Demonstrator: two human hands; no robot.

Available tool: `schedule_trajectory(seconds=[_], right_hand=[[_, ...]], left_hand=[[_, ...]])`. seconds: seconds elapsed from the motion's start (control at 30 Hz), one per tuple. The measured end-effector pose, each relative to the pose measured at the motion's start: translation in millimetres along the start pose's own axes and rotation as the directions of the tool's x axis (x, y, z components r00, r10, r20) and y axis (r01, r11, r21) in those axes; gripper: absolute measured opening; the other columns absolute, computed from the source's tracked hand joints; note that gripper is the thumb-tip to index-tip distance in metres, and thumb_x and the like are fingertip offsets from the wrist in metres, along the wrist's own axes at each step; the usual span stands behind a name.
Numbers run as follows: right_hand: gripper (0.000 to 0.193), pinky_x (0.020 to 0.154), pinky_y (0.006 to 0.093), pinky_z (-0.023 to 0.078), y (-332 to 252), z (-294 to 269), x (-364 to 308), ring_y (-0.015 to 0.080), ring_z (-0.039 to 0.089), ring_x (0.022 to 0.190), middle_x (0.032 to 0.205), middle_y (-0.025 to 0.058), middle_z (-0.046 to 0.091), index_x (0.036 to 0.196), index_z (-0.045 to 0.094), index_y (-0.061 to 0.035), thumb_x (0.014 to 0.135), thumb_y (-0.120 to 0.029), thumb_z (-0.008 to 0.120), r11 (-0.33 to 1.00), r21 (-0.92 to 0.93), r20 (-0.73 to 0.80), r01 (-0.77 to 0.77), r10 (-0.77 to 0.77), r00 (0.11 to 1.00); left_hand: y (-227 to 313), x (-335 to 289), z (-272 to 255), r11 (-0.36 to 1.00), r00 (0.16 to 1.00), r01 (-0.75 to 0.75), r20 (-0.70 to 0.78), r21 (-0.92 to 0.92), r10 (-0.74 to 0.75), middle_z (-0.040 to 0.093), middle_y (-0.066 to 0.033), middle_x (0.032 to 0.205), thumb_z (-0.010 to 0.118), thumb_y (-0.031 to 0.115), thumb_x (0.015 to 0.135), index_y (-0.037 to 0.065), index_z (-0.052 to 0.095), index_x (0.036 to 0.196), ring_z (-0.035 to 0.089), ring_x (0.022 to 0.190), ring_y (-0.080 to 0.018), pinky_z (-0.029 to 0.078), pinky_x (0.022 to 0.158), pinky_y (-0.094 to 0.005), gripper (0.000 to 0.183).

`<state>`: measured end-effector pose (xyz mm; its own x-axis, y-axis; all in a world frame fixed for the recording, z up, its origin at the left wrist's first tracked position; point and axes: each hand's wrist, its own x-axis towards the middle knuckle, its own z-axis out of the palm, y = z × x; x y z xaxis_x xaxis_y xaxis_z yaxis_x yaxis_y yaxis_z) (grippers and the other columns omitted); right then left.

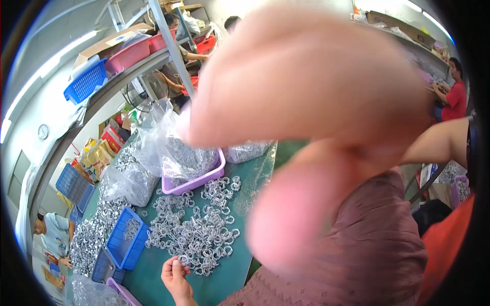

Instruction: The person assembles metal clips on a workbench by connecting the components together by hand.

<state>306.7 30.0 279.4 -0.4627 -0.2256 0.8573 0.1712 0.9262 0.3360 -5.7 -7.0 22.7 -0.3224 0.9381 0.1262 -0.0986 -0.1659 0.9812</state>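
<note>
Blurred and huge, the right hand (311, 117) hangs close before the lens; whether its fingers (291, 214) hold anything, I cannot tell. Lower down, the left hand (176, 278) rests on the green table (224, 283); its fingers pinch one clear ring at the near edge of the ring pile (196, 232).

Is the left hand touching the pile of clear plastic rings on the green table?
Touching. The head view shows the left hand with its fingertips on a ring at the near edge of the ring pile.

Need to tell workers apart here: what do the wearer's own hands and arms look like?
Both are bare: no gloves, jewellery or watch show. The left hand has no sleeve at its wrist. The right hand is a blur; dotted mauve cloth below it may be its sleeve, unclear.
</note>
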Motion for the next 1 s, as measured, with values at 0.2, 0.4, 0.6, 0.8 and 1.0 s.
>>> schedule_trajectory(seconds=[0.2, 0.4, 0.6, 0.8, 1.0], right_hand=[[0.028, 0.066, 0.0387, 0.042, 8, 41, -67, 0.0285, 0.053, 0.073, 0.077, 0.0107, 0.053, 0.081, 0.053, -0.0062, 0.078, -0.034, 0.056, 0.967, 0.076, 0.393, -0.245, 0.196, 0.898], [0.026, 0.064, 0.0425, 0.044, -26, 171, -162, 0.0338, 0.056, 0.077, 0.079, 0.0143, 0.058, 0.084, 0.058, -0.0037, 0.072, -0.027, 0.06, 0.714, 0.392, 0.722, -0.581, 0.152, 0.674], [0.034, 0.067, 0.0406, 0.044, -66, 229, -166, 0.0335, 0.054, 0.081, 0.084, 0.015, 0.056, 0.094, 0.052, -0.0018, 0.072, -0.026, 0.061, 0.502, 0.526, 0.729, -0.686, 0.149, 0.668], [0.029, 0.059, 0.04, 0.042, -73, 243, -173, 0.0314, 0.056, 0.07, 0.073, 0.0128, 0.058, 0.089, 0.053, -0.0043, 0.072, -0.026, 0.062, 0.389, 0.503, 0.705, -0.771, 0.332, 0.627], [0.025, 0.057, 0.0376, 0.042, -73, 248, -177, 0.0298, 0.056, 0.068, 0.072, 0.0123, 0.057, 0.093, 0.051, -0.0034, 0.076, -0.02, 0.058, 0.345, 0.549, 0.716, -0.761, 0.276, 0.641]], left_hand=[[-16, 4, -18, 0.994, 0.99, 0.105, 0.093, 0.021, -0.106, 0.058, -0.002, 0.074, 0.051, 0.011, 0.085, 0.003, 0.056, 0.091, 0.053, 0.061, -0.0084, 0.043, 0.055, -0.02, 0.011], [-7, -4, -8, 0.99, 0.991, 0.12, 0.058, 0.069, -0.124, 0.057, -0.0013, 0.072, 0.051, 0.012, 0.085, 0.003, 0.056, 0.091, 0.052, 0.061, -0.0084, 0.043, 0.055, -0.0199, 0.011], [-13, -19, -13, 0.987, 0.988, 0.153, -0.008, 0.043, -0.153, 0.058, -0.0031, 0.075, 0.051, 0.011, 0.085, 0.003, 0.056, 0.091, 0.053, 0.062, -0.0092, 0.044, 0.056, -0.0203, 0.011], [-15, -27, -16, 0.986, 0.988, 0.153, -0.04, 0.059, -0.151, 0.06, -0.0065, 0.083, 0.049, 0.009, 0.086, 0.001, 0.055, 0.097, 0.055, 0.068, -0.0112, 0.045, 0.058, -0.0209, 0.015], [-14, -30, -8, 0.984, 0.985, 0.171, -0.014, 0.047, -0.17, 0.059, -0.0065, 0.086, 0.049, 0.008, 0.086, 0.001, 0.053, 0.102, 0.055, 0.068, -0.0108, 0.045, 0.058, -0.0205, 0.018]])
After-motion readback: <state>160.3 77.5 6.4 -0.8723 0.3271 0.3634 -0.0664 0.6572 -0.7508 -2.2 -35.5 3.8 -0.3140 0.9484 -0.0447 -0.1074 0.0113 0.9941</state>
